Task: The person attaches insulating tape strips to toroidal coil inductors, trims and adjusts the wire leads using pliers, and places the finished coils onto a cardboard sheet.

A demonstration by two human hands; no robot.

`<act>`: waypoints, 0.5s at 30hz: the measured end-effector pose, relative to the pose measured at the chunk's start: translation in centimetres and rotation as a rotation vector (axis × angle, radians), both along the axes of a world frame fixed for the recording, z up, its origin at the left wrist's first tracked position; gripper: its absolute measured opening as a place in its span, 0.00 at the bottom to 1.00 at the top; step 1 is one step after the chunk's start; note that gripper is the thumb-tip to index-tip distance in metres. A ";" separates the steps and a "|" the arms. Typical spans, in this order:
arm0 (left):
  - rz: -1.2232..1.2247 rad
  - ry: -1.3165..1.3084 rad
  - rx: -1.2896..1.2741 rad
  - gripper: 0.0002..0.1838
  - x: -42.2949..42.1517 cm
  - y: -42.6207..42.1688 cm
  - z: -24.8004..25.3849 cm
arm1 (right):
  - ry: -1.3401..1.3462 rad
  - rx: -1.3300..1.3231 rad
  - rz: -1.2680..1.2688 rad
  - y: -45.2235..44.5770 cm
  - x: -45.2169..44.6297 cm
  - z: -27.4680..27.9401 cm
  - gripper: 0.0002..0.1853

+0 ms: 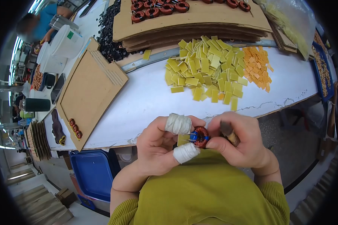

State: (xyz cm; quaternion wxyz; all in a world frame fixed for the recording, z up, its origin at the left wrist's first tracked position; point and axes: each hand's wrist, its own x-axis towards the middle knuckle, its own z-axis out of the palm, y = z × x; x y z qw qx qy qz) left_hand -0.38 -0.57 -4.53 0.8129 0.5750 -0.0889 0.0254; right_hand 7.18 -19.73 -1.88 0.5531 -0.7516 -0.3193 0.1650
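A green top (206, 191) is showing nearest. The left hand (152, 146), taped fingers slightly parted, is holding a coil (202, 137) by the table (135, 105); the right hand (248, 140), fingers curled, is gripping a tool (230, 134) beside it.

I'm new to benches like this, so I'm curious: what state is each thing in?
Wire-wound ring coil: held in hand
Left hand: finger and thumb in white wraps, gripping the coil
Right hand: curled, thumb close to the coil
Yellow rectangular pieces: loosely heaped
Orange pieces: loosely heaped
Small black pieces: loosely heaped
Angled cardboard tray: mostly bare, coils in one corner
Cardboard stack: more coils on top
White tabletop: chipped along its front edge
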 end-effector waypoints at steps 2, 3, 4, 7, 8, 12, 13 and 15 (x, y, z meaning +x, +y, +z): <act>0.016 0.020 0.018 0.22 -0.1 0.0 0.2 | -0.476 -0.060 -0.058 0.0 0.4 -0.8 0.17; 0.022 0.019 0.033 0.22 -0.1 -0.1 0.4 | -0.550 -0.101 -0.059 -0.1 0.5 -0.8 0.18; 0.027 0.016 0.047 0.22 -0.1 -0.1 0.5 | -0.625 -0.142 -0.062 -0.1 0.6 -0.7 0.19; 0.043 0.019 0.041 0.21 -0.1 -0.4 0.5 | -0.744 -0.228 -0.061 -0.3 0.7 -0.8 0.17; 0.040 0.018 0.052 0.21 -0.1 -0.5 0.6 | -0.766 -0.248 -0.059 -0.3 0.7 -0.8 0.16; 0.033 -0.001 0.127 0.21 0.1 -0.3 0.8 | -0.767 -0.300 -0.037 -0.8 0.5 -0.7 0.12; 0.030 -0.009 0.154 0.21 0.2 -0.2 0.8 | -0.774 -0.292 -0.046 -0.9 0.6 -0.9 0.12; 0.082 0.094 0.129 0.21 0.3 -0.6 1.4 | -0.776 -0.271 -0.062 -0.9 0.6 -1.0 0.11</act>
